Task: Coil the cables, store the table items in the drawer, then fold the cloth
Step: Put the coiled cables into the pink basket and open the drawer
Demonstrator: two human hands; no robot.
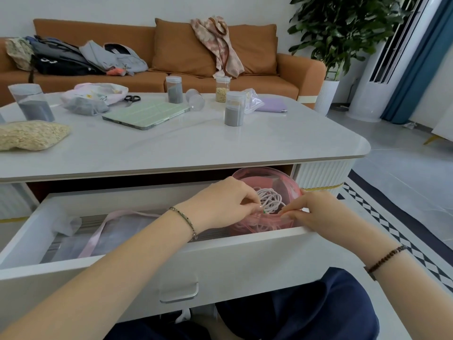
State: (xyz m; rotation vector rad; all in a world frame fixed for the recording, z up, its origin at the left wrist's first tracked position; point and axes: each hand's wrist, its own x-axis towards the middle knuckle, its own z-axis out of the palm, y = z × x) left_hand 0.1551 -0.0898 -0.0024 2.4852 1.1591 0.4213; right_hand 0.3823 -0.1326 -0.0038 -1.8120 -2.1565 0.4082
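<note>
Coiled cable (268,201), pale, lies inside the pink container (295,186) at the right end of the open drawer (171,261), under the table (196,141) edge. Pink loops (257,225) that look like a second cable sit at the container's near side, just behind the drawer front. Your left hand (228,202) has its fingers curled and pinches at those loops; there is something small and green at the fingertips, too small to tell. Your right hand (318,213) pinches the same pink loops from the right, thumb and fingers closed on them. Step in hand, as I judge it: the storing step, tucking the coiled cables down into the container. Next move calls for pressing the loops inside the rim so nothing springs out, then letting go and reaching up for what is left on top. That is a lot: the tablet (147,115), scissors (132,98), grey-filled jar (234,110), empty jar (195,99) lying on its side, purple case (270,105) and grain bag (31,136). The clear pouch (117,231) with a pink strap already takes up the drawer's left side, so space is tight. Cloth folding is not started.
</note>
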